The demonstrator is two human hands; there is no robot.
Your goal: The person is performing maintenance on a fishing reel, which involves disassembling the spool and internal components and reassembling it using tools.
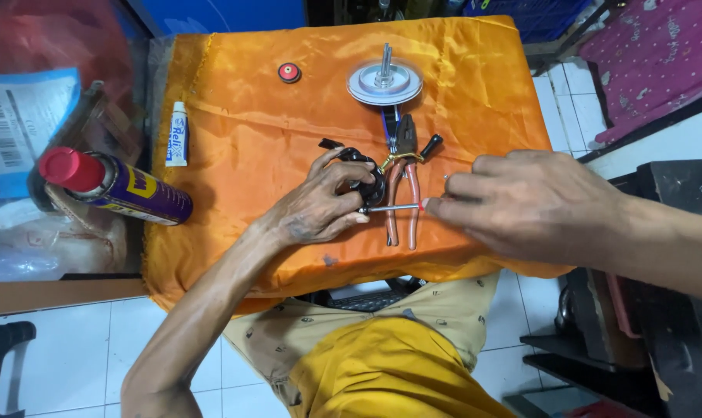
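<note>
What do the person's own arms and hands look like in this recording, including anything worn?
Both arms are bare to past the elbow: no sleeves, gloves, watch or bracelets show. The left hand and right hand show no rings that I can make out. Below, the person wears a mustard-yellow top and tan patterned shorts.

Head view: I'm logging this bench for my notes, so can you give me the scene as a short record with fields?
surface: orange cloth over a small table
left hand: grips a black fishing reel body
right hand: holds a thin screwdriver, tip at the reel
pliers: orange handles, lying beside the reel
spool: silver disc with upright shaft, far edge
red knob: far left of the spool
small white tube: left edge of cloth
spray can: red cap, lying off the cloth to the left
</note>
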